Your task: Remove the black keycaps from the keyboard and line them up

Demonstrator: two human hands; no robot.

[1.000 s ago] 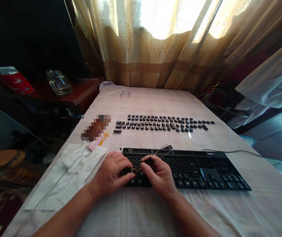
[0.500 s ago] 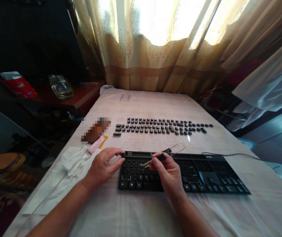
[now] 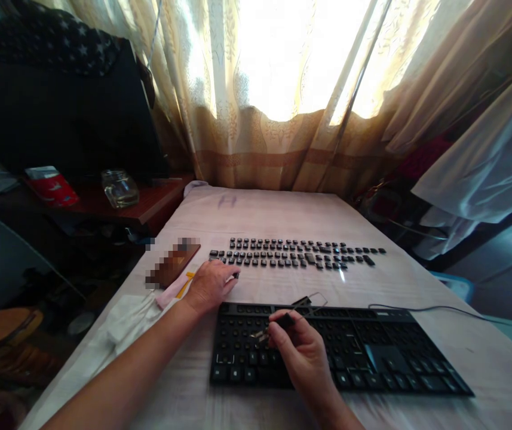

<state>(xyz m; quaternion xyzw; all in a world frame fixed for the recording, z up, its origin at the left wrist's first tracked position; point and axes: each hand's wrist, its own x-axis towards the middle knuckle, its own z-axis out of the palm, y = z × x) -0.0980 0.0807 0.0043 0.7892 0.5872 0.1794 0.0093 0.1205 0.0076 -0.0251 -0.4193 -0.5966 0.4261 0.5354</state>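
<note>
A black keyboard (image 3: 349, 352) lies on the bed sheet with many of its upper keycaps off and bare switches showing. Several loose black keycaps (image 3: 282, 245) are laid out in rows beyond it. At the left end of these rows, my left hand (image 3: 213, 283) pinches a small black keycap (image 3: 236, 275) between thumb and fingers, just above the sheet. My right hand (image 3: 300, 346) is over the keyboard's left half, closed around a wire keycap puller (image 3: 285, 321) with a black handle. Its wire prongs point left, and a wire loop sticks out behind.
Left of the rows lies a phone (image 3: 177, 263), partly pixelated, near white cloth (image 3: 132, 322) and a yellow-and-pink item (image 3: 179, 289). A cable (image 3: 430, 306) leads right from the keyboard. A glass mug (image 3: 120, 189) and red packet (image 3: 54, 188) rest on the side desk (image 3: 148, 206).
My left hand has moved from the keyboard's top left corner out to the loose keycaps, carrying a keycap. My right hand stays over the keyboard with the puller. The view has tilted up.
</note>
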